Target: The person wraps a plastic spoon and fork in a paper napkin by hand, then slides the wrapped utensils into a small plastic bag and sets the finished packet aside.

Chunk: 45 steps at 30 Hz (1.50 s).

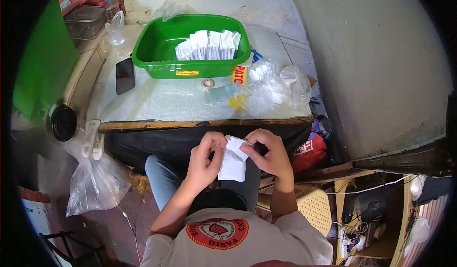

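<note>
A small white paper packet (233, 164) hangs between my two hands, just below the table's front edge. My left hand (208, 156) pinches its upper left corner between thumb and fingers. At the upper right corner, my right hand (268, 152) grips it the same way, thumb on the front face. On the table, a green basin (164, 69) holds a row of several similar white packets (207, 45) standing side by side. A roll of tape (207, 83) lies in front of the basin.
A black phone (125, 76) lies left of the basin. Clear plastic bags (273, 90) are piled at the table's right. A plastic bag (97, 183) hangs at the table's left front corner. A bottle (111, 1) stands at the back left. A red bag (310, 155) is at the right.
</note>
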Each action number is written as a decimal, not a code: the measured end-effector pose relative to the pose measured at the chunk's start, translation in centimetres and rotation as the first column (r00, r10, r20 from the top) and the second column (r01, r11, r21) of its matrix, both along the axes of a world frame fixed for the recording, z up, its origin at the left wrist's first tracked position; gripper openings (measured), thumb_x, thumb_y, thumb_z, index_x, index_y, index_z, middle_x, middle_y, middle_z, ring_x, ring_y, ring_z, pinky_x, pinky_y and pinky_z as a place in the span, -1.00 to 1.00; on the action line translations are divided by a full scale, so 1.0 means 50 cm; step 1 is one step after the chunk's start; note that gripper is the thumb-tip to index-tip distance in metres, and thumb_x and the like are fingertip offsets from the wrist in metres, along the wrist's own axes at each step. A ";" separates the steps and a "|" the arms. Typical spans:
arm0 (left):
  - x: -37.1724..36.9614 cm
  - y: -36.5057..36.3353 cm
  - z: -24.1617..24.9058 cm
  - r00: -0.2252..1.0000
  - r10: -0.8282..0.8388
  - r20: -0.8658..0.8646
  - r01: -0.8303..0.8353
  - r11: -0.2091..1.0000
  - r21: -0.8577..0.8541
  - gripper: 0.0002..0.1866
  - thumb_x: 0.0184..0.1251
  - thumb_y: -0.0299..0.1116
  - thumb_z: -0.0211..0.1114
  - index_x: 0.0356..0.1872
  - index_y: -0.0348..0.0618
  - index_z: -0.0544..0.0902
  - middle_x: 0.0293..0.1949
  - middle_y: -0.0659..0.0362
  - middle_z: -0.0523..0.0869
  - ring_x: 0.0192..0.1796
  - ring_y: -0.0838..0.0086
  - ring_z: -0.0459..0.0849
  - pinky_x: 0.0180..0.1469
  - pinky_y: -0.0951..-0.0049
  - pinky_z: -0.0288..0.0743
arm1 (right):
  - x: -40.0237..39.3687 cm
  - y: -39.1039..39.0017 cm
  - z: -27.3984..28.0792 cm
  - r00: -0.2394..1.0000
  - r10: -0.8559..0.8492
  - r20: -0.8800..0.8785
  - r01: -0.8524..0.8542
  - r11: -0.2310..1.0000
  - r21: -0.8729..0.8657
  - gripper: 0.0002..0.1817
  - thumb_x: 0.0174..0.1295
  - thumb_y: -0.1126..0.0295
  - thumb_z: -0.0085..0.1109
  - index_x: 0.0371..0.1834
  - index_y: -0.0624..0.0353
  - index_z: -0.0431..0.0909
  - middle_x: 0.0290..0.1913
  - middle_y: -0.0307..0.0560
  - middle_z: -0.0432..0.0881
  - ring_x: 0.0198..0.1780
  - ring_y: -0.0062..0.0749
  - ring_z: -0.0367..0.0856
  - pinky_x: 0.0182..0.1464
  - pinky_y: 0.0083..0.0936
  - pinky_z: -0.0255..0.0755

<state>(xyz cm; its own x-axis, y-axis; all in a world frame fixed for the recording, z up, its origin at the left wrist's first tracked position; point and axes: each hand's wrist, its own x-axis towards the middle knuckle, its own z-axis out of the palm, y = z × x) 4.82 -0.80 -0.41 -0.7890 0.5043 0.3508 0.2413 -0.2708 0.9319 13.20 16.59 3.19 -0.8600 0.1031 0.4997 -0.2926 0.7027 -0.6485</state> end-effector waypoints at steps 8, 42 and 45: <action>-0.006 -0.005 0.000 0.991 -0.078 -0.105 0.071 0.995 -0.075 -0.77 0.31 -0.70 0.07 -0.18 -0.28 0.67 -0.24 0.05 0.72 -0.22 0.43 0.68 -0.14 0.51 0.49 | 0.003 -0.008 -0.007 0.998 -0.024 0.056 0.038 0.965 -0.261 -0.86 0.16 0.59 0.31 -0.41 0.26 0.49 -0.42 -0.19 0.61 -0.33 -0.61 0.53 -0.20 -0.63 0.40; -0.020 0.012 -0.024 0.934 0.014 0.358 -0.093 0.974 0.205 -0.86 0.33 -0.65 0.25 -0.15 -0.31 0.68 -0.23 0.24 0.73 -0.23 0.71 0.60 -0.16 0.72 0.40 | 0.018 -0.037 -0.097 0.987 0.133 -0.085 -0.153 0.941 -0.303 -0.34 -0.11 0.78 0.14 0.08 0.13 0.12 0.09 0.16 0.43 0.18 -0.15 0.45 0.29 -0.20 0.24; -0.022 0.010 -0.031 0.930 0.011 0.367 -0.113 0.959 0.260 -0.85 0.35 -0.68 0.19 -0.17 -0.30 0.68 -0.21 0.23 0.69 -0.18 0.66 0.60 -0.11 0.69 0.39 | 0.012 -0.040 -0.095 0.988 0.103 -0.114 -0.134 0.942 -0.309 -0.40 -0.09 0.78 0.14 0.05 0.18 0.18 0.04 0.14 0.48 0.12 -0.17 0.51 0.23 -0.29 0.30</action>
